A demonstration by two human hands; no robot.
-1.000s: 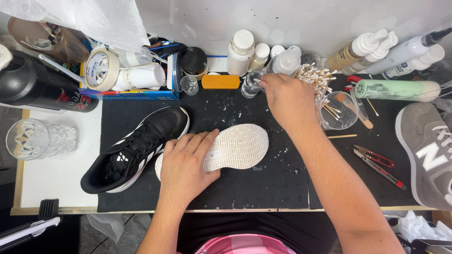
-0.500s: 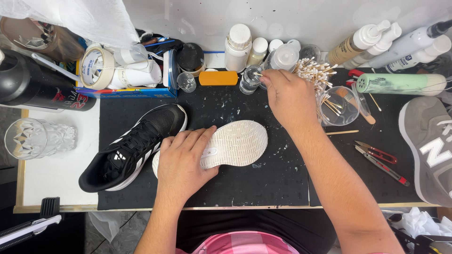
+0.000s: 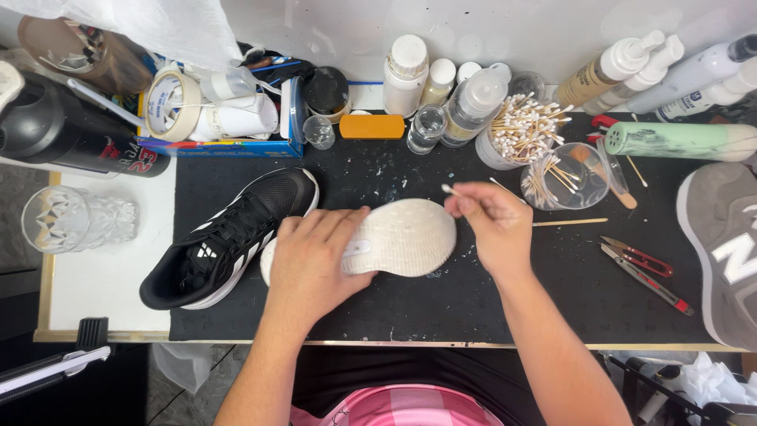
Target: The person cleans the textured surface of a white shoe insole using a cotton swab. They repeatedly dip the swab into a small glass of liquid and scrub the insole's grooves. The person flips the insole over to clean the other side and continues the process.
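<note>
At the mat's centre the left hand (image 3: 311,264) presses flat, fingers spread, on an upturned shoe with a white sole (image 3: 402,235). At its 3 o'clock the right hand (image 3: 493,225) pinches a cotton swab (image 3: 451,190), tip just above the sole's toe edge. A black sneaker (image 3: 229,237) lies at 9 o'clock. At 1 o'clock, farther back, stands a cup of cotton swabs (image 3: 520,130).

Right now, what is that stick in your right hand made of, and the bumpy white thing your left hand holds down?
The stick looks like a cotton swab with a fluffy white tip. The shoe sole seems rubbery, matte, with fine bumps.
</note>
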